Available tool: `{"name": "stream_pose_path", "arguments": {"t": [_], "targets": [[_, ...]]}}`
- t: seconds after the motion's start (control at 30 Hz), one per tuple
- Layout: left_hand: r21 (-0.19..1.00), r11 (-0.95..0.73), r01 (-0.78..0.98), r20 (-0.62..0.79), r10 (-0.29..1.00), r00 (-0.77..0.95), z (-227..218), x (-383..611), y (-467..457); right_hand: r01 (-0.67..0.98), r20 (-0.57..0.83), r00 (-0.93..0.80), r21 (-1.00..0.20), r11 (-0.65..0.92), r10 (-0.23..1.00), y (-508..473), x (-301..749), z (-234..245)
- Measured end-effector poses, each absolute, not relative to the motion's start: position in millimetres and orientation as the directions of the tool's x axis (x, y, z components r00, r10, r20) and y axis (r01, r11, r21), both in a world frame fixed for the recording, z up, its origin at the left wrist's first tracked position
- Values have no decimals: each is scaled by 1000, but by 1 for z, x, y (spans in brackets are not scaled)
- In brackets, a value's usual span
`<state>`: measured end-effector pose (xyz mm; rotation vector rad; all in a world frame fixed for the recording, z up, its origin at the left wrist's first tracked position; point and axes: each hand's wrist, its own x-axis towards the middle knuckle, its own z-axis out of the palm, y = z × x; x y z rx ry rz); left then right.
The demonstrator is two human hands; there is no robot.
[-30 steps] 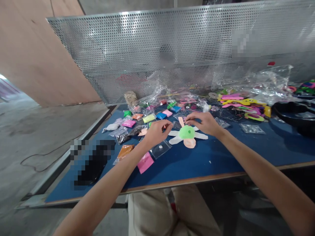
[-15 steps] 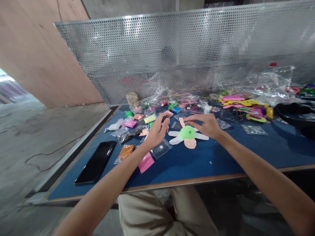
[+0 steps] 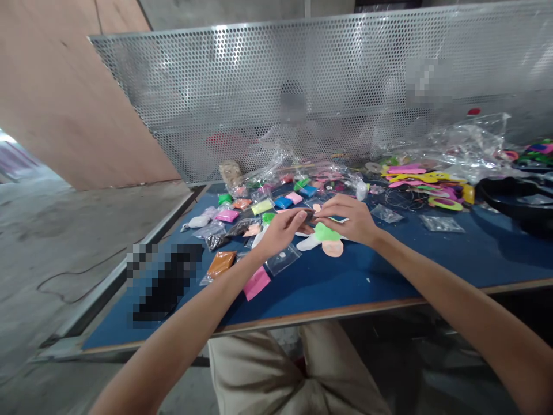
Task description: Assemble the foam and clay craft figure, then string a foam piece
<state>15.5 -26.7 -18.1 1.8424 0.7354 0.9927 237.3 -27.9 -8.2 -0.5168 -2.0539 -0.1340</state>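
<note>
Pinching a small dark piece (image 3: 307, 217) (perhaps a clay packet) together, left hand (image 3: 280, 230) and right hand (image 3: 351, 222) meet just over the figure (image 3: 327, 233) on the table (image 3: 389, 271). Green body, white limbs, peach head (image 3: 333, 248) at six o'clock are joined; nothing dark is on it yet.

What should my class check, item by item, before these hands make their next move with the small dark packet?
1. Small dark packet pinched between fingers of left hand and right hand: ok.
2. Packet's seal open: cannot tell.
3. Green craft figure flat on the table under the hands: ok.
4. Figure fully visible: not ok, the right hand covers part.
5. Clear bag on the table by the left wrist: ok.
</note>
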Motion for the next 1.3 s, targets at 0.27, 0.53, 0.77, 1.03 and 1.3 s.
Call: {"name": "stream_pose_path", "arguments": {"t": [0.27, 0.53, 0.77, 1.03, 1.3], "targets": [[822, -532, 204, 305, 713, 632, -10, 12, -36, 327, 817, -523, -72, 942, 244, -29, 233, -14], [382, -851, 362, 447, 512, 733, -9, 0, -20, 283, 798, -116, -545, 789, 592, -21, 244, -8], [240, -894, 378, 527, 447, 722, -10, -9, -8, 420, 764, -190, -504, 755, 616, -9, 267, -8], [195, -882, 430, 446, 470, 762, -14, -13, -4, 414, 722, -348, -454, 789, 598, -8, 267, -6], [194, -887, 420, 399, 462, 792, -19, -15, 2, 438, 680, -390, -456, 775, 620, -8, 271, -8]]}}
